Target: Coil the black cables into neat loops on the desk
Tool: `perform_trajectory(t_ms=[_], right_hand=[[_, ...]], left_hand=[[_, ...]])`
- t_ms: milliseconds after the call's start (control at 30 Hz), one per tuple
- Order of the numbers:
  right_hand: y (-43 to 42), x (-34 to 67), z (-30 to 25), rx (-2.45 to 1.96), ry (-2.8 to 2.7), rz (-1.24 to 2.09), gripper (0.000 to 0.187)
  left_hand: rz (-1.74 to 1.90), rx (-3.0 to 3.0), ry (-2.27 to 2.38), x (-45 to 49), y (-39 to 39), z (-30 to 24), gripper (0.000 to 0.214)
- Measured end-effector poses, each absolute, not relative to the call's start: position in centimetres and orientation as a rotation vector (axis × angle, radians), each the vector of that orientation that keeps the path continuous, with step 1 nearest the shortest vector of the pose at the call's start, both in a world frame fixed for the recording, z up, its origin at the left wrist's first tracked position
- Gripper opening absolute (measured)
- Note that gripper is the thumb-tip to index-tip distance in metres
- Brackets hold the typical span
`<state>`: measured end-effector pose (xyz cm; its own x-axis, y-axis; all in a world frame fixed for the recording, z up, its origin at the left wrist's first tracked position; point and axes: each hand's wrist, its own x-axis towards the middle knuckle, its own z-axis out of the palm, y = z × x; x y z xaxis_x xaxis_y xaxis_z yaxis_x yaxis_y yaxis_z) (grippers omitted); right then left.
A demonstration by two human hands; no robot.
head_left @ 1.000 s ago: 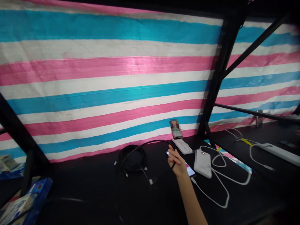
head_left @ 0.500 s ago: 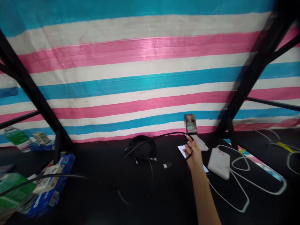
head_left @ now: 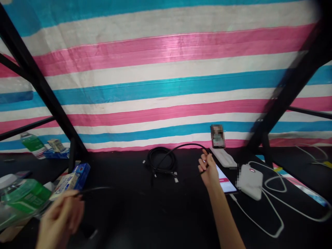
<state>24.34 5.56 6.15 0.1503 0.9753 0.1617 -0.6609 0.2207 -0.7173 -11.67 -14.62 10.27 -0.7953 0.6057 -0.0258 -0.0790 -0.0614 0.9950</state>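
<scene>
Plainly, right hand (head_left: pixel 208 167) grips a black cable (head_left: pixel 186 144) arching left to the coil (head_left: pixel 173 155) near the worktop's (head_left: pixel 124 166) back edge; left hand (head_left: pixel 62 212), farther off, pinches cable too.

Pink, blue and white striped sheeting (head_left: pixel 166 79) hangs behind a black tabletop (head_left: pixel 176 214).

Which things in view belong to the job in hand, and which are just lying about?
In the job, it seems: left hand pinching a dark cable; right hand holding an arching black cable; coiled cable.

Likely just lying about: flat lit phone; white device; nearer blue box; nearer green-labelled bottle.
</scene>
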Motion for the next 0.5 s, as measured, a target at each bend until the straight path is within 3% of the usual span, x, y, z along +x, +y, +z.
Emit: perform_trajectory(t_ms=[67, 167, 500], right_hand=[[5.4, 23.1, 5.9, -0.546, -0.733, 1.322, 0.030], [5.2, 21.6, 5.5, -0.537, -0.755, 1.398, 0.031], [5.8, 18.9, 3.6, -0.458, -0.762, 1.580, 0.040]], left_hand=[[1.595, 1.061, 1.533, -9.8, -12.5, 9.2, 0.034], [1.294, 1.272, 1.466, -6.8, -9.2, 7.6, 0.034], [1.280, 1.420, 1.493, -0.3, -3.7, 5.2, 0.049]])
